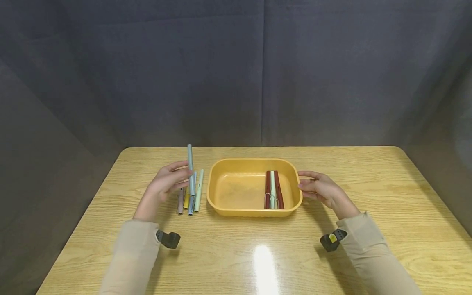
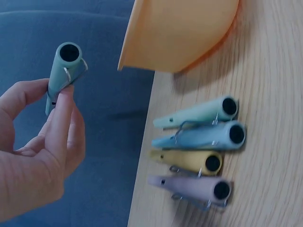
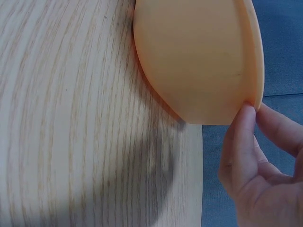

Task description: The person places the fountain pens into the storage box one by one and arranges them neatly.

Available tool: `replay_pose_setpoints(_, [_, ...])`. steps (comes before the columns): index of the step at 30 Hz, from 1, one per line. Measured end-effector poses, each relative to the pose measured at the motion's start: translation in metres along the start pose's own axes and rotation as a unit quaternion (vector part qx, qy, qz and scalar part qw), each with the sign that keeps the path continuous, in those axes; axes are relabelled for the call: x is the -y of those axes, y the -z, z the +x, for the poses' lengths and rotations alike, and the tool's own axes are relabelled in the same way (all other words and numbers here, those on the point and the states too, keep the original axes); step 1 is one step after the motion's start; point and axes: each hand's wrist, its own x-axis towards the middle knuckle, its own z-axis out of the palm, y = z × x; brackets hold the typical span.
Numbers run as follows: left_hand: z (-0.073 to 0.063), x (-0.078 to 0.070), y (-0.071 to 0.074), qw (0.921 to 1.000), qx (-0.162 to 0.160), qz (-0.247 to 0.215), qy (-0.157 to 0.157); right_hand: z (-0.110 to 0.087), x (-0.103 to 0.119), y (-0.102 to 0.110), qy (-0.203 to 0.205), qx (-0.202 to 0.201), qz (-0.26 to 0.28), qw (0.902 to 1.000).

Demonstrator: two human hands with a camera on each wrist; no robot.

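Raised off the table at the left, a blue-green pen [image 1: 190, 157] with a wire clip is pinched between the thumb and fingers of my left hand [image 1: 166, 182]. Under and beside that hand lie several more pens: a purple pen [image 2: 191, 187], a yellow pen [image 2: 187, 161], a blue pen [image 2: 201, 136] and a pale green pen [image 2: 196, 113]. My right hand [image 1: 324, 190] pinches the right rim of a yellow-orange tray [image 1: 236, 190]. Inside the tray, at its right side, a pale green pen [image 1: 273, 186] lies between two dark red pens [image 1: 279, 192].
The wooden table [image 1: 236, 254] carries the tray near its far edge. Dark grey cloth [image 1: 221, 82] hangs behind the table and along both sides. A small black wrist camera [image 1: 171, 240] sits on the left sleeve, another camera [image 1: 330, 242] on the right.
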Motion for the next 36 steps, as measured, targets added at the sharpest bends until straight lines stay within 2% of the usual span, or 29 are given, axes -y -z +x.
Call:
replay_pose_setpoints(8, [0.005,-0.002,-0.02,0.9986,0.017,-0.047,0.017,-0.001,0.0,0.0,-0.002,0.001,-0.001,1.0])
replay_pose_setpoints(23, [0.014,0.0,-0.065,0.9988,0.035,-0.032,0.012,0.0,-0.001,0.0,-0.003,0.0,0.002,1.0])
replay_pose_setpoints(30, [0.02,0.001,-0.084,0.9952,0.051,-0.08,0.022,0.001,-0.001,0.0,-0.001,0.0,0.001,1.0])
replay_pose_setpoints(36, [0.023,0.001,-0.097,0.9957,0.06,-0.068,0.02,0.001,-0.001,0.001,0.001,0.002,-0.001,1.0])
